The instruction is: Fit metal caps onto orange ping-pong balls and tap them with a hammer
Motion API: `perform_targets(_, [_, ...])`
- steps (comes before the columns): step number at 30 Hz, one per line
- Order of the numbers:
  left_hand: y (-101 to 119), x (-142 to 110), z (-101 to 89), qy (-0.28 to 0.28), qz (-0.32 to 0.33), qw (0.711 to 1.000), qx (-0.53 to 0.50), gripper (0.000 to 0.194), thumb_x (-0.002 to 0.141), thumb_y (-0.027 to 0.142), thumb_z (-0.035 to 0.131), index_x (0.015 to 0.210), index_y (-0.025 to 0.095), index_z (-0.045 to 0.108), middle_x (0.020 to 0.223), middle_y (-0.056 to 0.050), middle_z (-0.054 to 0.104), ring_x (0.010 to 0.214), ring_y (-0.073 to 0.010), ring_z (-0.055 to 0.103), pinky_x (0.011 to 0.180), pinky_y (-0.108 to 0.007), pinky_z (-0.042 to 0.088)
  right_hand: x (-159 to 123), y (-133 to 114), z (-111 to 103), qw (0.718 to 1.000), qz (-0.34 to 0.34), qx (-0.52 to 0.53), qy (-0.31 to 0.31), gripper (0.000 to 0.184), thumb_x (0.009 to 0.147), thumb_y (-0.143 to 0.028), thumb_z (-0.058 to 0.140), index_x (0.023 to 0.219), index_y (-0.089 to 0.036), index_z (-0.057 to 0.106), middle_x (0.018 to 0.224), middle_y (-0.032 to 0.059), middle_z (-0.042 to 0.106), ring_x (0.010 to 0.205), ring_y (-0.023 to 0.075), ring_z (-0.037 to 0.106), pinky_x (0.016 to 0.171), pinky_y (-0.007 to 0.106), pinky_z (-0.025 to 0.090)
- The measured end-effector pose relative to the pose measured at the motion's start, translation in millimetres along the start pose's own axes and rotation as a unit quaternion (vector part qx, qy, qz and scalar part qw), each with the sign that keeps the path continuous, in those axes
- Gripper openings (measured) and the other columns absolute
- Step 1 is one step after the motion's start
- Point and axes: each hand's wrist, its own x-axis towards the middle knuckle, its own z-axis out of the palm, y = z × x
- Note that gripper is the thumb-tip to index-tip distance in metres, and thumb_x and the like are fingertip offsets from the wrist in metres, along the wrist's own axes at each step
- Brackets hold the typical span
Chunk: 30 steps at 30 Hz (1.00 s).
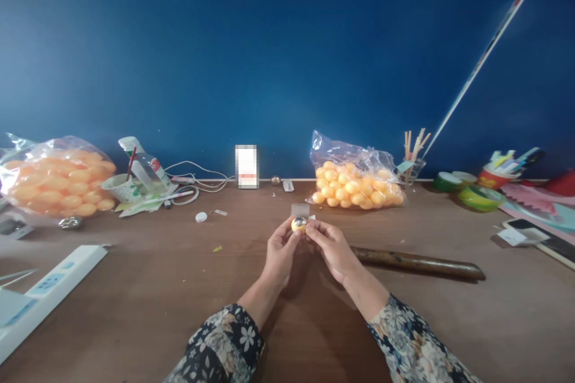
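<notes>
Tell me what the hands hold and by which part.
A small yellow ball, silver on top, held at its sides between the left hand and right hand.

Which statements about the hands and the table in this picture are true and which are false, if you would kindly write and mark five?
1. The left hand and right hand both have fingers on the small ball. True.
2. The small ball is plain blue. False: it is yellow-orange with a silvery part.
3. The wooden stick lies left of the left hand. False: the wooden stick lies to the right, beside the right forearm.
4. A small white cap lies left of the hands. True.
5. The white power strip lies at the far right. False: the power strip is on the left.
</notes>
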Motion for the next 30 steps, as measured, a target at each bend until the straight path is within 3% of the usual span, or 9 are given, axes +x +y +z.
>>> perform_targets(16, [-0.4,0.0,0.5,-0.008,0.006,1.000,0.000,0.048,0.071,0.031,0.074,0.116,0.019,0.062,0.115,-0.010,0.068,0.102,-0.0224,0.064,0.094,-0.035,0.047,-0.2,-1.6,0.7,1.000,-0.007,0.000,-0.012,0.025,0.068,-0.042,0.076,0.074,-0.019,0.067,0.084,0.0030,0.071,0.077,0.0178,0.060,0.078,0.031,0.045])
perform_targets(30, [-0.6,0.3,-0.5,-0.009,0.005,1.000,0.001,0.048,0.072,0.030,0.073,0.117,0.018,0.062,0.117,-0.011,0.066,0.106,-0.0235,0.063,0.094,-0.035,0.047,-0.1,-0.5,0.1,1.000,-0.009,0.004,-0.014,0.026,0.067,-0.043,0.076,0.073,-0.020,0.067,0.084,0.0022,0.070,0.076,0.0170,0.060,0.077,0.031,0.044])
